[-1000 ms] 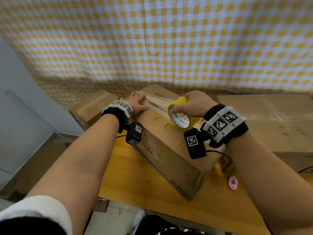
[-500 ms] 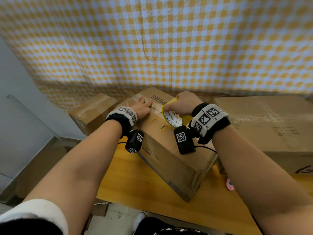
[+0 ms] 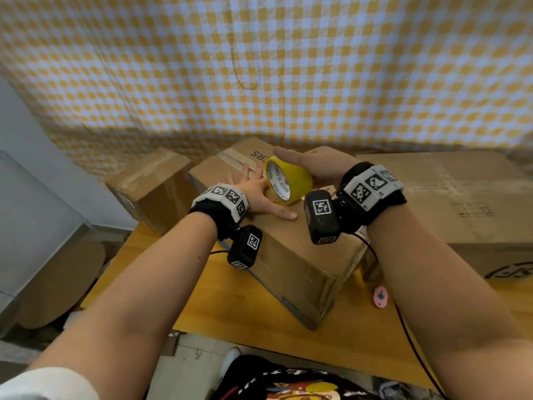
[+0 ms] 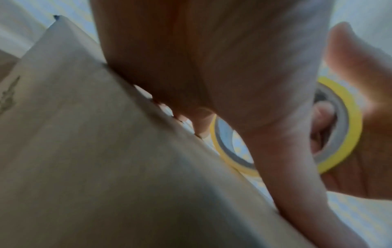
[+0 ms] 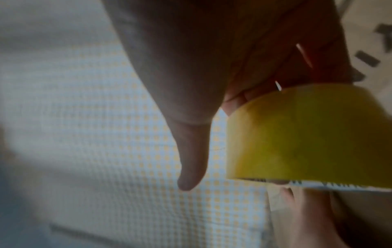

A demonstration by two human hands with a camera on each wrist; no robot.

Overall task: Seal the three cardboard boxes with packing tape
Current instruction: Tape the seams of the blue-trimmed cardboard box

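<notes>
I have my right hand [image 3: 323, 168] wrapped around the yellow tape roll [image 3: 288, 180], fingers tucked through its core and thumb stretched straight out over the top, holding the roll on edge just above the middle box [image 3: 291, 243]. My left hand [image 3: 256, 194] lies flat and spread wide on that box's top, fingers fanned, right beside the roll and holding nothing. A strip of tape [image 3: 233, 158] already runs along the lid seam just beyond my left fingertips. Out past my left hand sits the small box [image 3: 153, 189], with tape across its top, and the large box [image 3: 461, 197] stands on the far side of my right wrist. All three rest on the wooden table [image 3: 219, 295]. A small pink object [image 3: 381, 296] lies on the table below my right forearm. A yellow checked cloth [image 3: 259, 67] hangs behind everything.
</notes>
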